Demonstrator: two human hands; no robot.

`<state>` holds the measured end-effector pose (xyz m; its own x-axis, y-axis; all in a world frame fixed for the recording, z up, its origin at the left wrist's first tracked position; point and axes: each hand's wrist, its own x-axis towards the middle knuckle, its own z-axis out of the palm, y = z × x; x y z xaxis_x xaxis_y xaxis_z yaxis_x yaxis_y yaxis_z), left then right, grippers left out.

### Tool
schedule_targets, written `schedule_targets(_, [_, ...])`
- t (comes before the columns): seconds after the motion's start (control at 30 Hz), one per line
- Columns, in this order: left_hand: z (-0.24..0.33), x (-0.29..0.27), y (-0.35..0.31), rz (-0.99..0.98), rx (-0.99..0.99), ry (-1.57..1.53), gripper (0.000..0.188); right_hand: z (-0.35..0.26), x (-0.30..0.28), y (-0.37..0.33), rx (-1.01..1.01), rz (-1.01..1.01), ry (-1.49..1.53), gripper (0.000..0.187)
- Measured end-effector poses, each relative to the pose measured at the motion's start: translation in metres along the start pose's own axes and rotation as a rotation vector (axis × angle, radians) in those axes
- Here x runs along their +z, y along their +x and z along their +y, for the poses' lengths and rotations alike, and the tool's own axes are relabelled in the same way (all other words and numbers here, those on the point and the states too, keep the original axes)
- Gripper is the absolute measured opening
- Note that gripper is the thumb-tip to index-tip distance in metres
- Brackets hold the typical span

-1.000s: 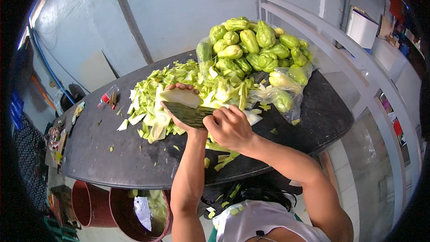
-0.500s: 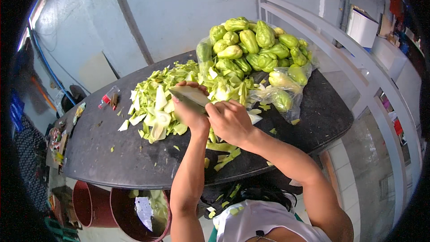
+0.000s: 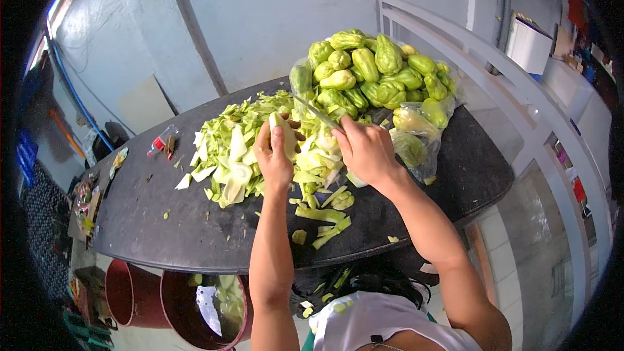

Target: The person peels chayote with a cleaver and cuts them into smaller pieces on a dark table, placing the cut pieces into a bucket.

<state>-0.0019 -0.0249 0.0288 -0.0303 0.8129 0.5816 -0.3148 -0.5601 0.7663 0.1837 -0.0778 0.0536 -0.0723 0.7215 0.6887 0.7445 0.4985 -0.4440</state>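
Note:
My left hand (image 3: 275, 162) is closed around a pale, peeled chayote (image 3: 281, 131), holding it upright above the table. In my right hand (image 3: 370, 153) is a knife (image 3: 316, 112), its blade pointing up and left, apart from the chayote. Beneath and behind my hands spreads a heap of green peelings and pale slices (image 3: 237, 123). Whole green chayotes (image 3: 367, 65) are piled at the far right in a clear plastic bag (image 3: 426, 168).
The dark table (image 3: 149, 221) has a curved front edge. A small plastic bottle (image 3: 156, 146) lies on its left part. Below stand two dark red tubs (image 3: 170, 305), one with pale pieces in liquid. A white metal railing (image 3: 520, 114) runs along the right, and a wall stands behind.
The knife has come off the chayote, and my right hand has moved right and slightly up with it. My left hand has turned the chayote more upright.

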Motion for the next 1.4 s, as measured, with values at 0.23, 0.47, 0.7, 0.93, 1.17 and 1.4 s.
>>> schedule_targets(0.23, [-0.005, -0.025, 0.004, -0.057, 0.305, 0.510, 0.037, -0.005, 0.009, -0.008, -0.624, 0.242, -0.338, 0.010])
schedule_targets(0.47, [0.027, -0.015, 0.001, -0.105, 0.236, 0.645, 0.041, 0.036, 0.020, 0.002, -0.408, 0.127, -0.471, 0.010])
schedule_targets(0.7, [0.026, -0.025, 0.006, -0.128, 0.276, 0.831, 0.032, 0.020, 0.014, -0.006, -0.506, 0.191, -0.327, 0.008])
schedule_targets(0.93, [0.027, -0.020, 0.003, -0.094, 0.175, 0.795, 0.035, 0.039, 0.023, 0.000, -0.382, 0.143, -0.393, 0.012])
schedule_targets(1.17, [0.072, -0.001, -0.012, -0.336, 0.159, 0.806, 0.053, 0.038, 0.013, -0.004, -0.432, 0.149, -0.489, 0.010])
schedule_targets(1.4, [0.079, -0.024, 0.010, -0.517, -0.125, 1.584, 0.069, 0.026, 0.015, -0.009, -0.537, 0.138, -0.495, 0.009])
